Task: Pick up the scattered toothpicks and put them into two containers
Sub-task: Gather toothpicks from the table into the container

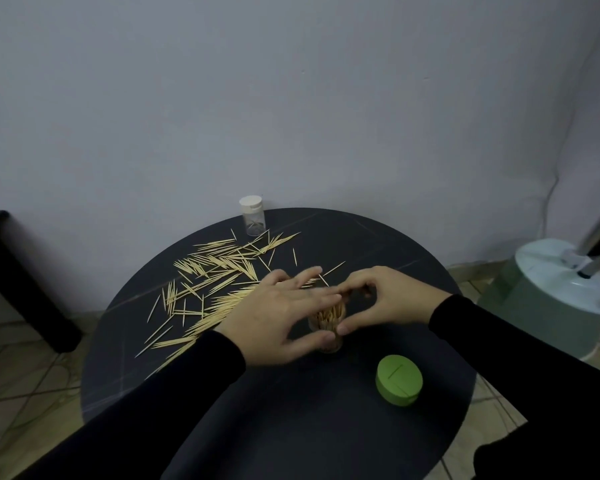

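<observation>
left hand (pixel 278 313): fingers spread straight over jar mouth | right hand (pixel 381 299): fingers curled round clear jar (pixel 328 327) of upright toothpicks, mid-bench | loose toothpicks (pixel 215 271): scattered left on dark round bench (pixel 326 427) | capped jar (pixel 252 215): far edge | green lid (pixel 399 380): near right

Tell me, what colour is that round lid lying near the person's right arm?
The round lid is plain green; the head view shows it clearly on the dark table.
</observation>
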